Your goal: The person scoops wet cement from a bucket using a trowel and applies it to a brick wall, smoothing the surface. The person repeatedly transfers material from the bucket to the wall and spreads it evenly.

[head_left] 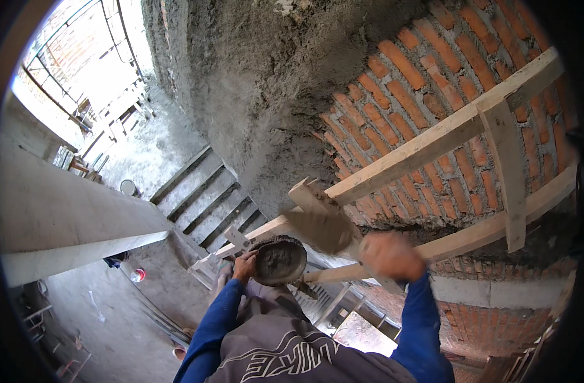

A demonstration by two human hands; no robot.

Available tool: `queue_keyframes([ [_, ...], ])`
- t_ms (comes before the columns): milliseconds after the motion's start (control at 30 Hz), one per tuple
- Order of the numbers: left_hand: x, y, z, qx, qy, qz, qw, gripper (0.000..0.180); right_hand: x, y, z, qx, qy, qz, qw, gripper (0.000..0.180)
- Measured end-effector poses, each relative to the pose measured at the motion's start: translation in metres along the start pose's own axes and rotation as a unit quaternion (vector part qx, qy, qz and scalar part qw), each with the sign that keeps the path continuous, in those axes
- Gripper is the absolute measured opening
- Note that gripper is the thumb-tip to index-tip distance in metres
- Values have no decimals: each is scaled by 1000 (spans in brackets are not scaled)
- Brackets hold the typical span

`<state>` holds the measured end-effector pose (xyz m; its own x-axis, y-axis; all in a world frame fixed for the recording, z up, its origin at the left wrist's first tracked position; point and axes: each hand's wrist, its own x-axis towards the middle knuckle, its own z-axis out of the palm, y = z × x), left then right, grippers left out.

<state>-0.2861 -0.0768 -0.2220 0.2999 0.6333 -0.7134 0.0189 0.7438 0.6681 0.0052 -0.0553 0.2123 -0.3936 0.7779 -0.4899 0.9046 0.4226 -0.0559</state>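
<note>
Pan [299, 260] gripped by the left hand [244, 265]; trowel [324, 231] held in the right hand [393, 255].

Mortar [276, 256] is carried in the pan, against the left fingers; the blurred trowel is clasped by the closed right hand, between both hands. Beyond them, a timber rail [419, 150] is backed by a part-coated brick wall [394, 115]. The pan is probably best kept level, near the blade.

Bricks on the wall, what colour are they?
The bricks are orange, best seen in the head view.
</note>
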Motion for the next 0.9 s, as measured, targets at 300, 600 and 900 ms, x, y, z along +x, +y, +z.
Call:
queue_keyframes([
  [300,-1,-3,2,10,-15,6,1000,33,79,-89,347,24,-66,344,936,21],
  [600,-3,2,-1,10,-9,13,1000,31,129,-78,417,273,-94,323,901,39],
  [900,-8,6,-2,26,-6,-11,1000,31,47,-78,390,365,-2,340,867,48],
])
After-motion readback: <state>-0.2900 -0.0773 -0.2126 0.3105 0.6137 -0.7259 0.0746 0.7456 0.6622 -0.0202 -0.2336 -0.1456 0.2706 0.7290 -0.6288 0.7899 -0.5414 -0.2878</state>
